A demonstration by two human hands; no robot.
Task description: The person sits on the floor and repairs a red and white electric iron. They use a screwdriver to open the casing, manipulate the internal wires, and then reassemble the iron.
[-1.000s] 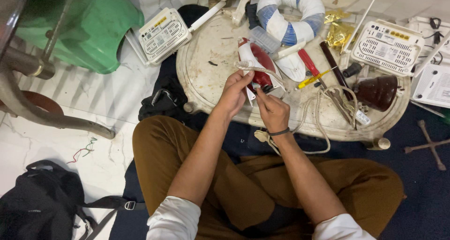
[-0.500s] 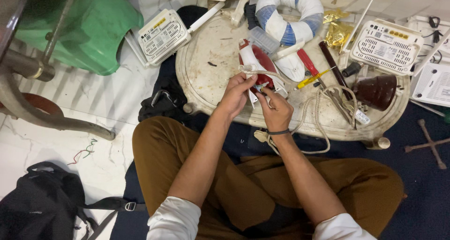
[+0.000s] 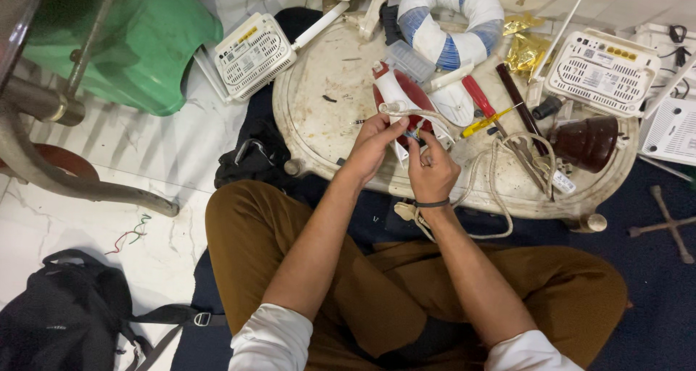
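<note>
Beige and cloth-covered, the cord (image 3: 500, 175) is what both hands work on; it runs from the red-and-white iron (image 3: 401, 99) lying on the round table (image 3: 319, 117), loops out to the right over the tabletop and drops off the near edge to a plug (image 3: 404, 211) by the right wrist. The left hand (image 3: 373, 143) pinches the cord's end just where it enters the iron, thumb and forefinger closed on it, the other fingers curled beneath. The right hand (image 3: 433, 169) is closed too, fingertips bunched on the thin wire ends just beside the left thumb; exactly which strands it grips is too small to tell. So the cord end sits between the two sets of fingertips, touching both, right above the iron's rear. The cord looks limp and light, likely to sag and twist wherever it is let go, and its braid should give a sure, non-slip hold; the bared wires at the tip look fine and easily bent or frayed, best held close to the sheath rather than at the tips. The iron looks heavy and rigid enough to stay put when the cord is tugged gently. A yellow screwdriver (image 3: 487, 122) and pliers (image 3: 523, 152) lie just right of the hands.
</note>
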